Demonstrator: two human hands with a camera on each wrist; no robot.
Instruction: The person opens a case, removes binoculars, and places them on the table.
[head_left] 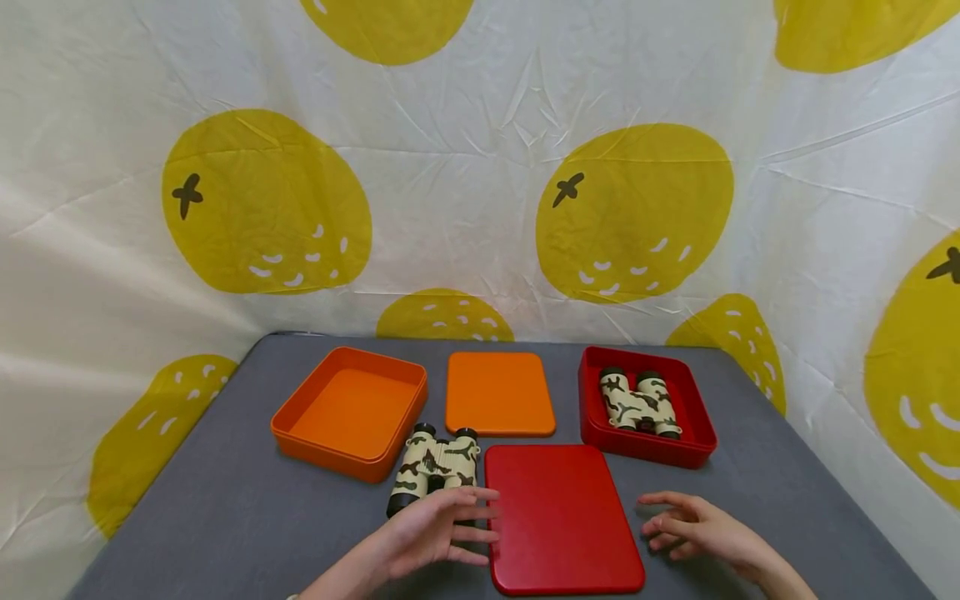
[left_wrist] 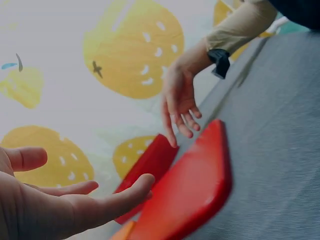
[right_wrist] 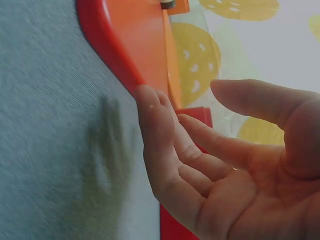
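A flat red lid (head_left: 562, 517) lies on the grey table between the two hands. At its left edge my left hand (head_left: 442, 529) hovers, fingers spread and holding nothing. Just beyond that hand a pair of camouflage binoculars (head_left: 437, 462) rests on the table, its near end partly hidden by the fingers. My right hand (head_left: 697, 529) is to the right of the lid, fingers loosely bent with nothing in them. In the right wrist view the right fingers (right_wrist: 160, 135) appear close to the lid's edge; whether they touch it I cannot tell.
An orange open box (head_left: 352, 408) stands at the back left, with an orange lid (head_left: 500, 393) lying beside it. At the back right, a red open box (head_left: 697, 425) holds a second pair of camouflage binoculars (head_left: 637, 404). A fruit-printed cloth (head_left: 465, 208) hangs behind the table.
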